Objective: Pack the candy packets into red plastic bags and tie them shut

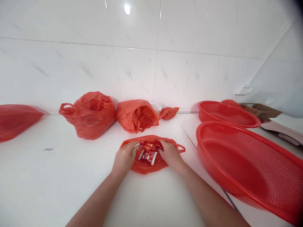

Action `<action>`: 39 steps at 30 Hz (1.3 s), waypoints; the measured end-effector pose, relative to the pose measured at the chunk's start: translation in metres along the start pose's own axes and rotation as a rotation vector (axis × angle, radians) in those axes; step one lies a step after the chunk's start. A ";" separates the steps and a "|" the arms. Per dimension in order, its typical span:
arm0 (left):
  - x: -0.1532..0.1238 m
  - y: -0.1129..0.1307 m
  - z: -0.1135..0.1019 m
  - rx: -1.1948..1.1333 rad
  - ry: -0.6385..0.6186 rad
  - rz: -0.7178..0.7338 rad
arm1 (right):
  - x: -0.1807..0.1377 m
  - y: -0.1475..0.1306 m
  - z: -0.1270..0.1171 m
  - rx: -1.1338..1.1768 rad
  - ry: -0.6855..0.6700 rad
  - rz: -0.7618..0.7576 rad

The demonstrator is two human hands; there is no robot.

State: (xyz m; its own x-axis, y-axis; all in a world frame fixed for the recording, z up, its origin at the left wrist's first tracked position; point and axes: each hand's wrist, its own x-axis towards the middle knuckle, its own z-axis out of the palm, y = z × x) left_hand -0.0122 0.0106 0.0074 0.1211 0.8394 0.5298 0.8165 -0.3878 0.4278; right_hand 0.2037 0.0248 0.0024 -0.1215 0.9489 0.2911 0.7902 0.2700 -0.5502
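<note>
A red plastic bag (144, 169) lies on the white table with its mouth spread open. Small red-and-white printed packets (149, 156) show inside it. My left hand (125, 157) reaches in from the left, fingers curled round the packets at that side. From the right, my right hand (171, 154) is curled in the same way against the packets, its thumb beside a red one. The bag and packets partly hide the fingertips of both hands. One bag handle (181, 148) sticks out past my right hand.
Along the tiled wall stand a bulky red bag (91, 118), another crumpled red bag (138, 116) and a small knotted one (169, 112). A further red bag (19, 121) is at far left. Two red plastic baskets (227, 167) (228, 113) and a cardboard box (261, 111) occupy the right.
</note>
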 end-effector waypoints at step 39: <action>-0.001 0.010 -0.004 -0.199 -0.094 -0.166 | -0.004 -0.015 -0.007 0.708 0.081 0.125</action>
State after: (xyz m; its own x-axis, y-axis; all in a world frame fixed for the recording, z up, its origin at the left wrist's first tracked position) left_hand -0.0066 0.0044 0.0143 0.0541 0.9257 0.3744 0.7038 -0.3013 0.6433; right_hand 0.1965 0.0156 0.0145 0.0110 0.9719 0.2350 0.2133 0.2273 -0.9502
